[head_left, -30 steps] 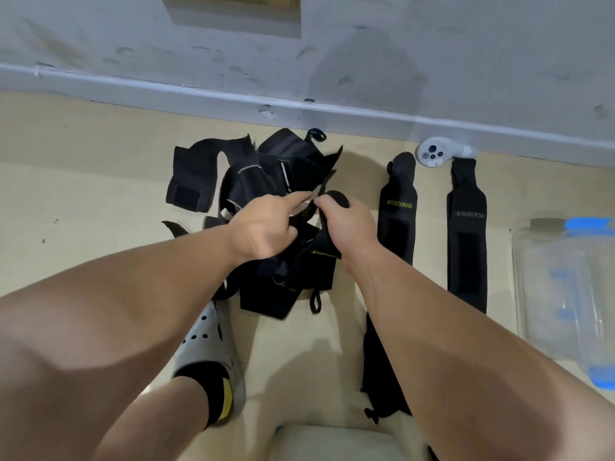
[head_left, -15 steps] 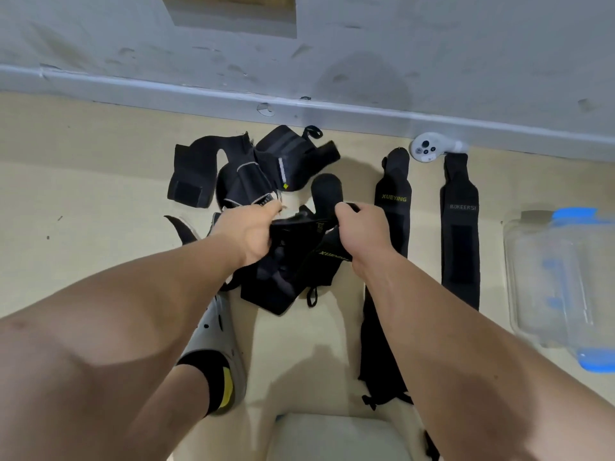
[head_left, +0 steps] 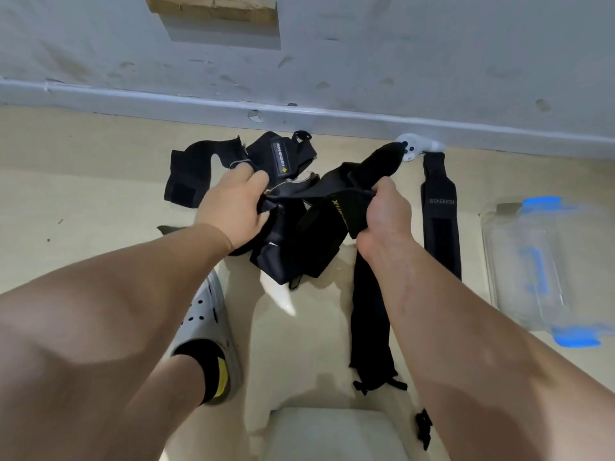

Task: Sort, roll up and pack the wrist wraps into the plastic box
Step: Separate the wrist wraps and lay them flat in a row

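A tangle of black wrist wraps (head_left: 293,241) hangs lifted off the floor between my hands. My left hand (head_left: 233,204) is shut on its left part, and my right hand (head_left: 382,211) grips a wrap with yellow lettering (head_left: 339,211). More wraps (head_left: 189,178) lie on the floor behind the bundle. A straight black wrap marked BOKEERSI (head_left: 441,214) lies flat to the right. Another long wrap (head_left: 369,321) lies under my right forearm. The clear plastic box (head_left: 519,261) with blue clips stands at the far right.
A white handheld controller (head_left: 412,149) lies by the grey skirting board behind the wraps. My foot in a grey clog (head_left: 206,327) rests at lower left. A pale stool or seat (head_left: 332,434) sits at the bottom edge. A small black strap (head_left: 424,427) lies beside it.
Both hands have risen and moved apart, pulling the tangled wraps up off the floor and stretching them out. The bundle now covers the upper part of the long wrap left of the BOKEERSI one.
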